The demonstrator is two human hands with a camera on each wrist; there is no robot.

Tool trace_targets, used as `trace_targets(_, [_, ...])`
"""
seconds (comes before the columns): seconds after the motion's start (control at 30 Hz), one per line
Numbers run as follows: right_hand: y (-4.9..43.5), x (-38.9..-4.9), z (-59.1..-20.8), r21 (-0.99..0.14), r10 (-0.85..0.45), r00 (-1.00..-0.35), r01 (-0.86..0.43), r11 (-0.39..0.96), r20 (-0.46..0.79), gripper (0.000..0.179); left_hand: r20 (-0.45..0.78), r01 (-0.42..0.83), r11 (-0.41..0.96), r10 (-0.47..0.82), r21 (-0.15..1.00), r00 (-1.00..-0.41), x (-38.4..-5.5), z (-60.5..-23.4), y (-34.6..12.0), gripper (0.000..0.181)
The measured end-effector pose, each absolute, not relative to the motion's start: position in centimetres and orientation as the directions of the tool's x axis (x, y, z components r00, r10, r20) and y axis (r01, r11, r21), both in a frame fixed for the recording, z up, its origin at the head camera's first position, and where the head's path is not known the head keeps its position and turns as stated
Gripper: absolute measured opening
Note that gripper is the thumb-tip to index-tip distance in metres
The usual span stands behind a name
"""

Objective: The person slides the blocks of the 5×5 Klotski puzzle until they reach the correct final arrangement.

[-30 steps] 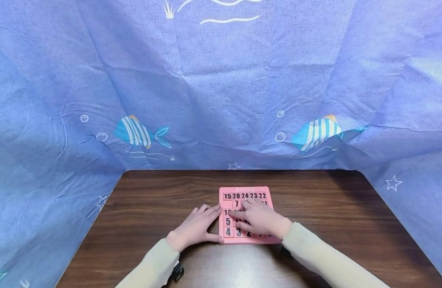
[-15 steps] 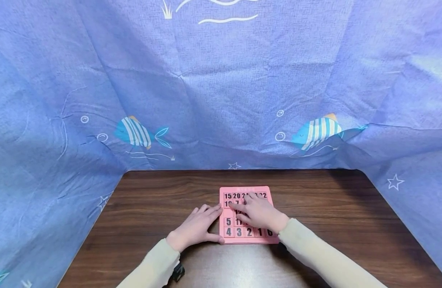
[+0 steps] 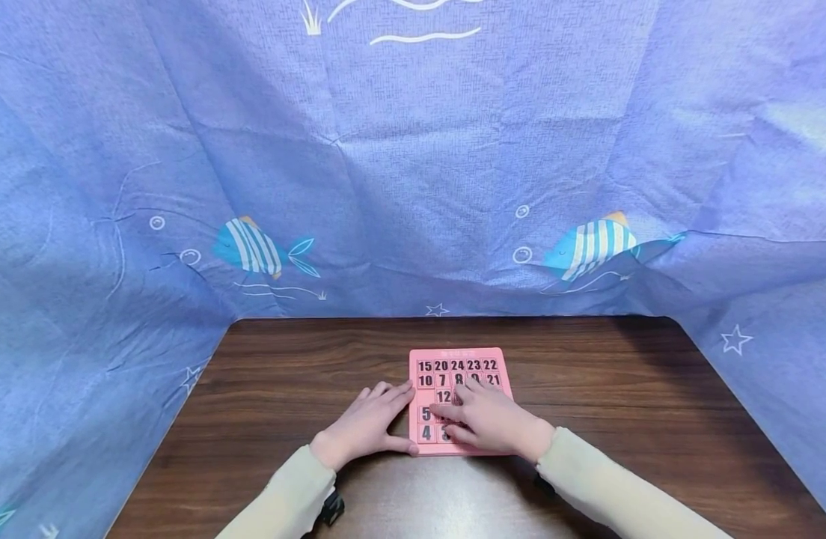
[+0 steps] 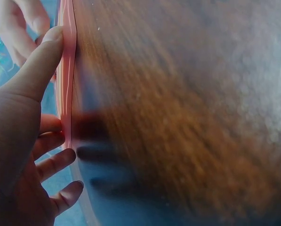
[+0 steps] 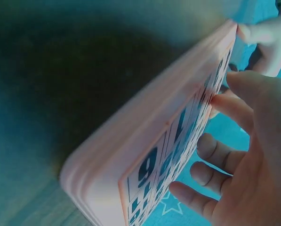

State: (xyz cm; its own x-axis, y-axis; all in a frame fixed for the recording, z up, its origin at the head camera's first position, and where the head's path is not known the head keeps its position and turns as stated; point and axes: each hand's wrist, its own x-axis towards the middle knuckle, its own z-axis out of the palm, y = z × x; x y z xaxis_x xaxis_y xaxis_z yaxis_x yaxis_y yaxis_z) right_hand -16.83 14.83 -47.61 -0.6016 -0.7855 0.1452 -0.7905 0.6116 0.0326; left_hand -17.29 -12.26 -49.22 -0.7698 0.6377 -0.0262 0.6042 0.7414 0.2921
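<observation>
A pink sliding number puzzle (image 3: pixel 453 353) lies flat on the wooden table, its bare slot (image 3: pixel 425 397) in the leftmost column, third row. Against its left side rest the straight fingertips and thumb of my left hand (image 3: pixel 366 427); the left wrist view shows the thumb at the puzzle's edge (image 4: pixel 67 84). My right hand (image 3: pixel 497 419) reaches over the board from the right, fingers loosely extended. Its index fingertip is at the tile marked 5 (image 3: pixel 423 414), just below the slot. Several middle and lower-right tiles are hidden under this hand. The right wrist view shows the black-numbered tiles edge-on.
The dark wooden table (image 3: pixel 292 382) extends around the puzzle on every side. Behind it hangs a blue cloth (image 3: pixel 413 187) printed with fish and stars. A small black object (image 3: pixel 332 507) sits at the left sleeve's cuff.
The tile marked 10 has slid up from the third row to the second, leaving the slot below it. My right index fingertip has then moved down to the 5. The left hand stays put.
</observation>
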Motion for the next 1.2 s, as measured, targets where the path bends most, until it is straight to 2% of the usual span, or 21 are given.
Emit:
trace_targets(0.17, [15.0, -16.1, -47.8, 0.074, -0.805, -0.564, -0.808, 0.584, 0.185, 0.039, -0.028, 0.607, 0.739, 0.641, 0.293, -0.767, -17.4, -49.2, -12.3, 0.098])
trace_targets(0.53, [14.6, -17.8, -47.8, 0.023, -0.75, -0.644, -0.756, 0.654, 0.152, 0.041, -0.032, 0.604, 0.74, 0.639, 0.297, -0.768, -17.3, -48.9, -12.1, 0.097])
trace_targets(0.67, [14.5, -18.0, -47.9, 0.027, -0.754, -0.642, -0.759, 0.651, 0.138, 0.042, -0.026, 0.606, 0.74, 0.639, 0.292, -0.769, -17.3, -48.9, -12.2, 0.096])
trace_targets(0.83, [14.7, -16.8, -47.7, 0.05, -0.78, -0.607, -0.784, 0.619, 0.152, 0.042, -0.027, 0.607, 0.738, 0.642, 0.294, -0.767, -17.3, -49.1, -12.2, 0.097])
trace_targets(1.07, [15.2, -14.5, -47.2, 0.063, -0.848, -0.496, -0.856, 0.514, 0.188, 0.04, -0.028, 0.608, 0.738, 0.642, 0.293, -0.766, -17.4, -49.1, -12.3, 0.097])
trace_targets(1.2, [15.4, -14.0, -47.3, 0.073, -0.848, -0.489, -0.856, 0.512, 0.205, 0.04, -0.031, 0.607, 0.737, 0.643, 0.298, -0.765, -17.3, -49.0, -12.3, 0.098])
